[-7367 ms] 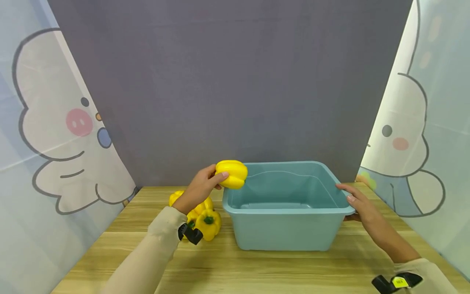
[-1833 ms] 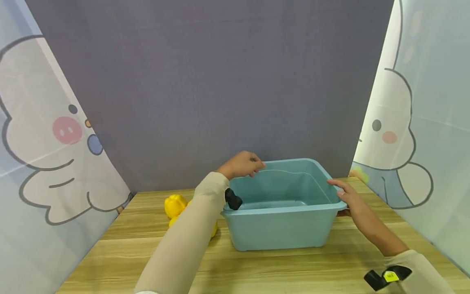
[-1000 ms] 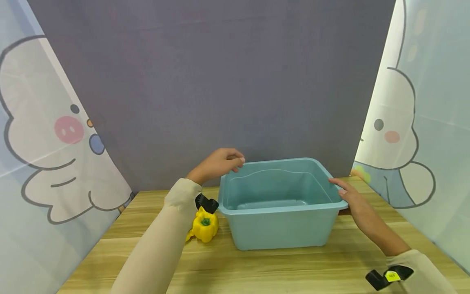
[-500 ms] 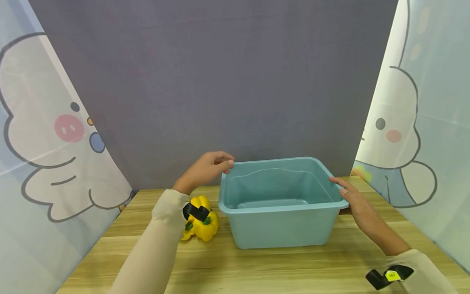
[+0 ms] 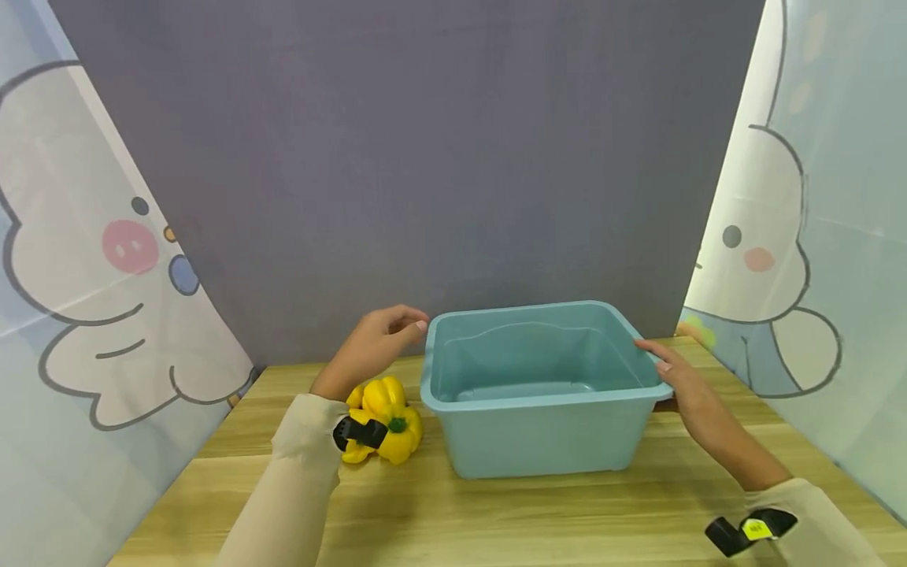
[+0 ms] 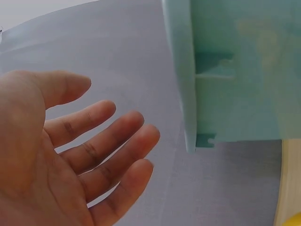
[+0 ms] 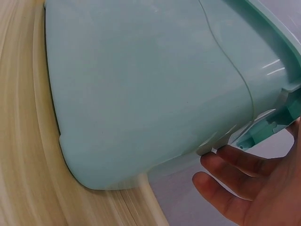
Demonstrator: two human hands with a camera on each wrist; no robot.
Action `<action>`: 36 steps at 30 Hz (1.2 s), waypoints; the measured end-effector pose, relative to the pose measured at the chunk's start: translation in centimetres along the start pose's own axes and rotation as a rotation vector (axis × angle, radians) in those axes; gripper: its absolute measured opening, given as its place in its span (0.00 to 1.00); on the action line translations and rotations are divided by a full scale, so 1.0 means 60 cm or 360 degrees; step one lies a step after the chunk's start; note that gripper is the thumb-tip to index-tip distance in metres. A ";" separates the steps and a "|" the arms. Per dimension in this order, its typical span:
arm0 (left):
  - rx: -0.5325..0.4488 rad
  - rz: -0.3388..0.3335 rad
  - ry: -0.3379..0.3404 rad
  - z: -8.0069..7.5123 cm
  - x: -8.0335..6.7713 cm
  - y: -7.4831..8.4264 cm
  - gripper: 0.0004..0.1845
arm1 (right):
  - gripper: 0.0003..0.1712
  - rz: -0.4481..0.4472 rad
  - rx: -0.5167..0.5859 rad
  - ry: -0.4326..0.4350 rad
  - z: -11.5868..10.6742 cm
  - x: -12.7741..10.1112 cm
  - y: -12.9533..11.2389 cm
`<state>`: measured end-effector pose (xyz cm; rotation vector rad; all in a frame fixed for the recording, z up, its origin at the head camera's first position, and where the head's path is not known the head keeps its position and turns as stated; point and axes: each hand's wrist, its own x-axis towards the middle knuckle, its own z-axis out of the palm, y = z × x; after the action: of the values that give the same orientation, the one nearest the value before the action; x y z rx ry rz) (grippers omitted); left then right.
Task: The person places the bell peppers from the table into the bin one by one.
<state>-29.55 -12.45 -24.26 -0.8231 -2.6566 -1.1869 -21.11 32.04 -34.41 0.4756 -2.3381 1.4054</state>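
A blue-green plastic tub (image 5: 538, 441) stands on the table. My right hand (image 5: 697, 398) grips its right rim near the front corner. In the right wrist view, fingers (image 7: 230, 176) reach up under that rim against the tub wall. My left hand (image 5: 372, 342) is just outside the tub's back left corner, above the yellow bell peppers. The left wrist view shows its fingers (image 6: 113, 132) loosely spread and holding nothing, apart from the tub rim (image 6: 181, 70). Several yellow bell peppers (image 5: 402, 445) lie left of the tub, partly covered by my left wrist. The front wall hides part of the tub's floor.
The wooden table (image 5: 453, 524) reaches back to a grey cloth backdrop (image 5: 439, 157). Curtains with cartoon animals hang at the left (image 5: 85, 197) and right (image 5: 864, 260). Small black devices (image 5: 360, 433) are strapped at both wrists.
Earliest, my left hand held a yellow bell pepper at the tub's left rim. Later, empty over the tub, it has since moved left and down toward the peppers. My right hand stays on the rim.
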 end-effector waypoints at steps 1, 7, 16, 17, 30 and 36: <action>0.0019 -0.0002 0.0009 0.001 -0.005 -0.005 0.17 | 0.27 0.0005 0.0001 0.0000 0.002 0.000 0.001; 0.0081 -0.0045 0.0041 0.000 -0.030 -0.025 0.16 | 0.28 0.0020 0.0041 -0.0022 0.015 0.001 0.001; 0.0095 -0.0059 -0.0024 0.004 -0.051 -0.046 0.17 | 0.28 0.0000 0.0107 -0.0055 0.010 0.001 -0.003; 0.0101 -0.0059 -0.0028 0.005 -0.052 -0.045 0.17 | 0.28 0.0004 0.0107 -0.0058 0.009 0.001 -0.002; 0.0121 -0.0061 -0.0118 0.024 -0.079 -0.080 0.19 | 0.29 0.0035 0.0072 -0.0045 -0.002 -0.003 -0.003; 0.0128 -0.0039 -0.0110 0.025 -0.085 -0.091 0.19 | 0.28 0.0029 0.0099 -0.0044 0.000 -0.003 -0.005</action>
<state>-27.91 -16.55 -30.45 -0.8350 -2.7569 -1.0681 -20.81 31.95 -34.28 0.4954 -2.3319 1.4928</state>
